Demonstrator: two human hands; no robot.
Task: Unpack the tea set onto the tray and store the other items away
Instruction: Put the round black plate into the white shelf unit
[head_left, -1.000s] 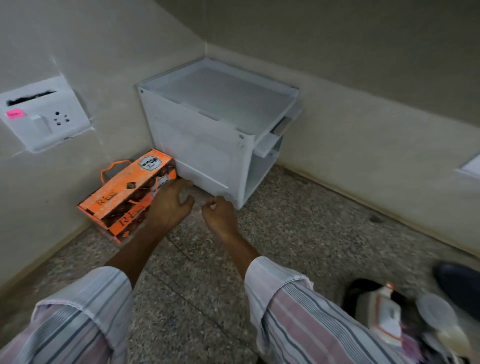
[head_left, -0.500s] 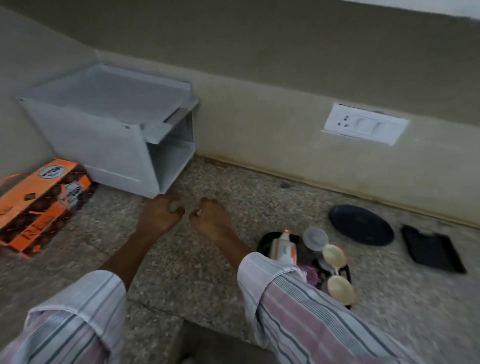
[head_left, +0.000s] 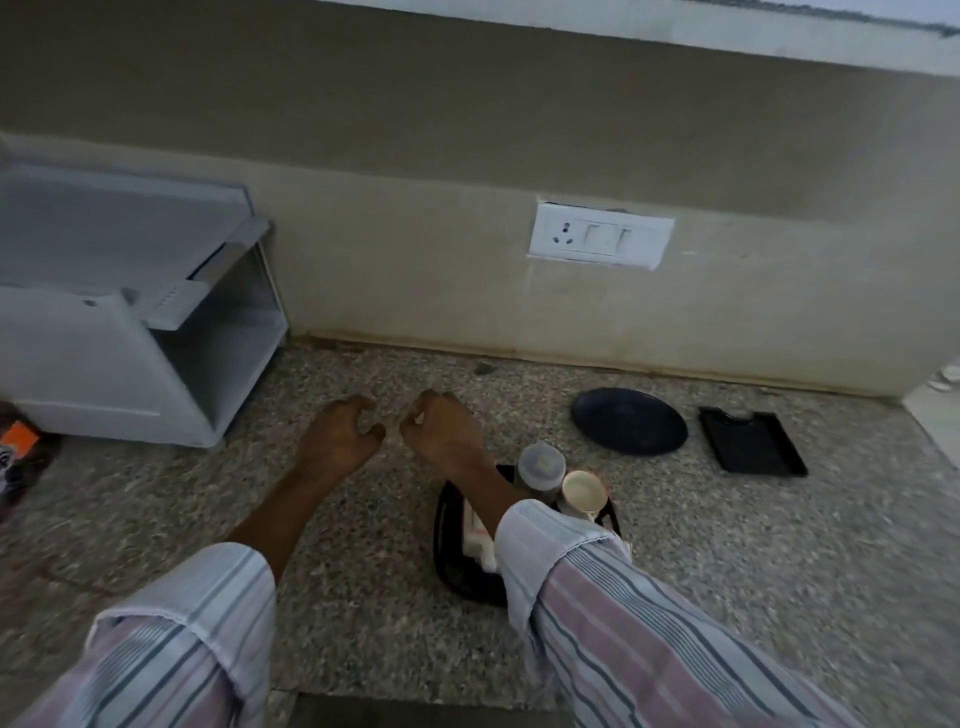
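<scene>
My left hand and my right hand hover side by side over the speckled floor, fingers curled in loosely, nothing in either. Under my right forearm lies a black tray holding a clear lidded jar, a cream cup and a white item partly hidden by my sleeve. A round black plate and a small rectangular black tray lie further right near the wall. The orange box shows only at the left edge.
A white plastic cabinet with an open side stands at the left against the wall. A socket plate is on the wall behind. Bare floor lies between the cabinet and the black tray.
My view has swung right, away from the orange box and the cabinet towards the tray of items. My left hand has left the box; both hands stay curled together.
</scene>
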